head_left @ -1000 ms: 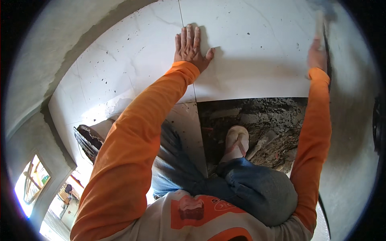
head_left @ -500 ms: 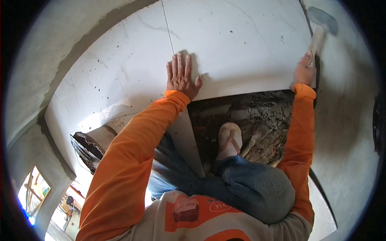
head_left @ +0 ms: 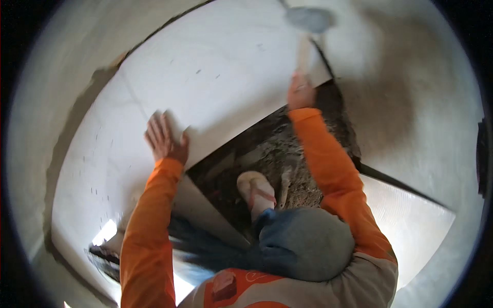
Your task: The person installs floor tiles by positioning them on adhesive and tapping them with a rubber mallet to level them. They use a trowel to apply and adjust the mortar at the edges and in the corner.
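My left hand [head_left: 167, 139] lies flat with fingers spread on a large white marbled floor tile [head_left: 226, 84]. My right hand [head_left: 301, 95] is wrapped round the wooden handle of a mallet [head_left: 309, 20]. The mallet's thick grey head is blurred by motion, near the tile's right edge and the wall. Whether it touches the tile, I cannot tell. The front edge of the tiling borders a dark, rough patch of bare floor [head_left: 277, 146], and my sandalled foot [head_left: 255, 190] stands in it.
A grey plastered wall [head_left: 390, 110] curves along the right side. Against its foot lies or leans a pale panel [head_left: 405, 226], at the lower right. A dirty bucket-like container [head_left: 105, 259] sits at lower left, partly behind my left arm. Dark gaps run between tiles and walls.
The whole view has turned, so both hands and the tiles appear further left. The mallet has swung, still in my right hand. My left hand stays flat on the tiling.
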### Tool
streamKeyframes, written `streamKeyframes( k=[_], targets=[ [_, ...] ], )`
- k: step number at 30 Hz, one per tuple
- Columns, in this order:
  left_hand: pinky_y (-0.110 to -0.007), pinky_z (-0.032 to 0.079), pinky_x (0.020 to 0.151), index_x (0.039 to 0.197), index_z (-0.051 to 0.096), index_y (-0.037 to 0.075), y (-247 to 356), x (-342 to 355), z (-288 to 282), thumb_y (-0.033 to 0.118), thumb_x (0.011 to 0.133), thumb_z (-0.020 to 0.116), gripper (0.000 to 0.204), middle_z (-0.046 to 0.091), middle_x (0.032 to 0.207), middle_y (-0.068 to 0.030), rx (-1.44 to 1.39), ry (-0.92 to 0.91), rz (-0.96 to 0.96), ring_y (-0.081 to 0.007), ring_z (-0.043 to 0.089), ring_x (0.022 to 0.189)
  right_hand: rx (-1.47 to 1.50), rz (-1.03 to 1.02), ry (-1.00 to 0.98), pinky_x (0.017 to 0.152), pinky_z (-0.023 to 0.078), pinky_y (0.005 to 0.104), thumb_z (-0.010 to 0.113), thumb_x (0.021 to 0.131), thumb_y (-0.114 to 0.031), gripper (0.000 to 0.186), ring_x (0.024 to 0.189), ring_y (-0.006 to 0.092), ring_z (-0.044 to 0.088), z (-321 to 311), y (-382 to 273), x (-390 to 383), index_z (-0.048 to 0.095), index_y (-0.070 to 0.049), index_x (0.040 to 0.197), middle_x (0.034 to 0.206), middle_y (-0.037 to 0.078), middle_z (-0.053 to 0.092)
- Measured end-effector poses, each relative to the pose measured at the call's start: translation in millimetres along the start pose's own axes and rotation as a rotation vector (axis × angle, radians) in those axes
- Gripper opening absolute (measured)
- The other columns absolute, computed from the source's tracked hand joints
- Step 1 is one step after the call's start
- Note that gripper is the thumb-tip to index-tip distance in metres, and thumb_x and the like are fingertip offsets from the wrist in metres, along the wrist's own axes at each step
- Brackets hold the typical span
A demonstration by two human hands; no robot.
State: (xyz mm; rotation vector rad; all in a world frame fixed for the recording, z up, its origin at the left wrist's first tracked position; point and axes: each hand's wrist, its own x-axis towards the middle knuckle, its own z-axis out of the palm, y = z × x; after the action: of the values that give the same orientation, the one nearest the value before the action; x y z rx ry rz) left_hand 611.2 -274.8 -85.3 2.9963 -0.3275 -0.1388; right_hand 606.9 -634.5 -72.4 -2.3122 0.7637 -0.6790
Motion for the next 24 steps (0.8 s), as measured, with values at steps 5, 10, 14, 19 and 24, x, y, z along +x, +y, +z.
streamKeyframes(
  k=[5,10,14,19,24],
  targets=[
    [-0.050,0.010,0.113,0.147,0.018,0.013,-27,27,18,0.048,0.087,0.045,0.075,0.017,0.153,-0.0145,0.154,0.096,-0.134,-0.0322,0.013,0.141,-0.114,0.136,-0.282,0.065,0.050,0.0473,0.043,0.093,-0.045,0.052,0.069,0.0417,0.062,-13,-35,15,0.056,0.005,0.096,0.073,0.026,0.061],
    [-0.052,0.010,0.112,0.148,0.016,0.016,-21,71,36,0.054,0.089,0.039,0.074,0.015,0.153,-0.0129,0.231,0.109,-0.233,-0.0313,0.012,0.142,-0.280,0.093,-0.397,0.057,0.050,0.0464,0.040,0.095,-0.045,0.052,0.062,0.0389,0.062,-28,17,13,0.053,0.005,0.098,0.069,0.021,0.060],
    [-0.053,0.009,0.112,0.149,0.014,0.017,-26,117,18,0.057,0.089,0.036,0.075,0.011,0.155,-0.0097,0.227,0.073,-0.396,-0.0309,0.008,0.142,-0.026,0.299,-0.331,0.061,0.051,0.0476,0.042,0.095,-0.041,0.047,0.067,0.0394,0.062,-49,-16,9,0.053,0.004,0.101,0.077,0.024,0.060],
    [-0.052,0.006,0.112,0.149,0.013,0.015,16,183,66,0.057,0.089,0.037,0.077,0.009,0.155,-0.0057,0.229,0.105,-0.129,-0.0318,0.007,0.142,-0.166,0.179,-0.326,0.065,0.050,0.0448,0.045,0.094,-0.042,0.046,0.074,0.0362,0.063,-78,31,-7,0.054,0.000,0.108,0.083,0.021,0.061],
    [-0.053,0.000,0.112,0.148,0.011,0.011,145,249,55,0.060,0.088,0.034,0.081,0.007,0.155,-0.0085,0.069,0.181,0.153,-0.0309,0.002,0.142,-0.066,0.345,-0.259,0.058,0.042,0.0345,0.045,0.094,-0.040,0.043,0.064,0.0175,0.050,-175,41,-65,0.056,0.000,0.106,0.070,0.011,0.052]
  ],
)
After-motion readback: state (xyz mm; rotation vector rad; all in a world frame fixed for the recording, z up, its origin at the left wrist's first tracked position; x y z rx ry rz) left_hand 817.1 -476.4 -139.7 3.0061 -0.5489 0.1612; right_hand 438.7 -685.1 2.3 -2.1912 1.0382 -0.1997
